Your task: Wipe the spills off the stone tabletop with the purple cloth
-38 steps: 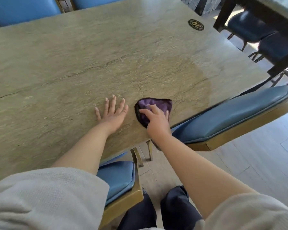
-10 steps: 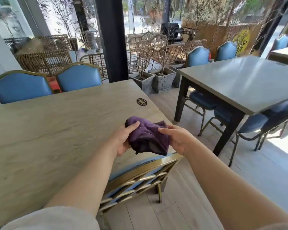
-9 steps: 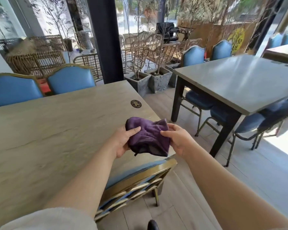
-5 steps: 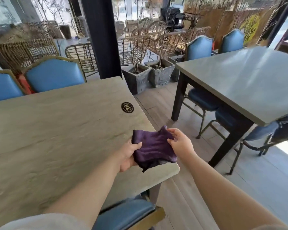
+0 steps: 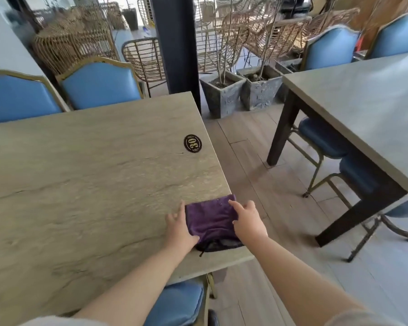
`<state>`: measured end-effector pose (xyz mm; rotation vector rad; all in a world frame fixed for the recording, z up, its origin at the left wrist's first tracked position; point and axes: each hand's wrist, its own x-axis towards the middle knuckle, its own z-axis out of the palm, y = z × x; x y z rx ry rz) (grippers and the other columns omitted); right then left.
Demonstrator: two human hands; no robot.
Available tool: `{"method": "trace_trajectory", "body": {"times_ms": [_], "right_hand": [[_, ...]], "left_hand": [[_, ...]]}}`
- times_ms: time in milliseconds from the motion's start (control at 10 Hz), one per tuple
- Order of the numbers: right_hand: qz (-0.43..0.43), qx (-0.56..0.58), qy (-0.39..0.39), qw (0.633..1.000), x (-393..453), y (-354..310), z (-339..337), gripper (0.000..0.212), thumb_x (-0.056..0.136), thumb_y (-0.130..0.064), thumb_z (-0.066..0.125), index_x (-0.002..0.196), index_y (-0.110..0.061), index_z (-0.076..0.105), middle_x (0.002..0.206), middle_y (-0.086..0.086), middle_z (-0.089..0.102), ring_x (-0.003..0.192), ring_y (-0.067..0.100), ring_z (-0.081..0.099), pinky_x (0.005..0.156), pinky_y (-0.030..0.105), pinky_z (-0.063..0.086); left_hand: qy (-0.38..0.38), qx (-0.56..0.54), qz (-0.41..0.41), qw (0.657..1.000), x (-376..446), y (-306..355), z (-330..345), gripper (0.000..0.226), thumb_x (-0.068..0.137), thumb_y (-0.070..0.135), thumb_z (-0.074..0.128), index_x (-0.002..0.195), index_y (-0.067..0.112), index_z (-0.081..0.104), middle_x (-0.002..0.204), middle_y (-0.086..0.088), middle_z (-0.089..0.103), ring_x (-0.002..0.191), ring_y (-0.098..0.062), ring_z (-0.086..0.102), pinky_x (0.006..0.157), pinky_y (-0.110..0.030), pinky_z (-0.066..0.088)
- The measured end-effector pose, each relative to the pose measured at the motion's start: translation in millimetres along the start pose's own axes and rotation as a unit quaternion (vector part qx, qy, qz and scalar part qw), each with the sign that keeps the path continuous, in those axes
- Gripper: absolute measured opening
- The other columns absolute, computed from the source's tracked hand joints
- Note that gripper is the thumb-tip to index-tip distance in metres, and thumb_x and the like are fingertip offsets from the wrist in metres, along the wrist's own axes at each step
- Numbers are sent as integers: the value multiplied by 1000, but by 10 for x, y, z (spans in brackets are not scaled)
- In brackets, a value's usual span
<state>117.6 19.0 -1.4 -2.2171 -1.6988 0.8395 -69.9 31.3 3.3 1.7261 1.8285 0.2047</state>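
The purple cloth [image 5: 210, 220] lies folded flat on the stone tabletop [image 5: 92, 184], close to its near right corner. My left hand [image 5: 178, 229] rests against the cloth's left edge with fingers straight on the stone. My right hand [image 5: 247, 222] lies on the cloth's right edge, fingers spread and relaxed, partly over the table's rim. A dark seam of the cloth shows at its near side. I see no distinct spill on the stone around it.
An oval black plaque marked 30 [image 5: 193, 143] sits near the table's right edge. Blue chairs [image 5: 99, 84] stand at the far side and one [image 5: 177, 302] is tucked under the near edge. A second table [image 5: 363, 102] and two stone planters [image 5: 222, 95] stand to the right.
The cloth, held up in both hands a second ago, now lies flat on the table near the corner. Both hands came down with it and rest at its edges.
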Motion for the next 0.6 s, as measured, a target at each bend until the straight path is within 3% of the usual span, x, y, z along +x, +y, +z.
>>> {"method": "trace_trajectory", "body": {"times_ms": [100, 200, 300, 400, 600], "right_hand": [[-67, -104, 56, 991, -81, -42, -10, 41, 87, -9, 50, 126, -22, 45, 124, 4, 34, 112, 22, 36, 87, 32, 45], [-195, -178, 54, 963, -185, -17, -7, 32, 87, -15, 52, 119, -21, 49, 123, 1, 41, 112, 22, 38, 91, 31, 40], [-237, -228, -11, 944, -335, 88, 13, 37, 88, -14, 50, 124, -22, 48, 125, 1, 44, 115, 24, 40, 94, 34, 37], [-231, -248, -41, 940, -449, 234, 21, 48, 88, -12, 50, 132, -27, 40, 128, 2, 41, 118, 23, 40, 95, 36, 37], [-227, -214, -108, 944, -644, 356, -149, 54, 91, -19, 52, 140, -35, 36, 150, 1, 28, 139, 23, 25, 111, 41, 25]], "left_hand": [[35, 166, 101, 980, -65, 74, -31, 73, 77, 27, 74, 140, 27, 37, 137, -2, 26, 124, -22, 38, 99, -30, 40], [-39, 210, 162, 963, -102, 174, -38, 43, 82, 31, 68, 121, 25, 52, 126, 1, 39, 120, -21, 41, 92, -32, 42], [-144, 254, 118, 949, -203, 247, -18, 51, 84, 42, 64, 130, 25, 48, 129, -4, 39, 123, -24, 42, 98, -37, 42], [-193, 294, 97, 931, -345, 293, 9, 66, 86, 44, 63, 143, 23, 37, 138, -7, 33, 125, -28, 43, 101, -38, 41], [-195, 311, 59, 928, -774, 435, 50, 68, 92, 44, 53, 150, 21, 27, 152, -6, 24, 132, -30, 40, 102, -39, 39]]}}
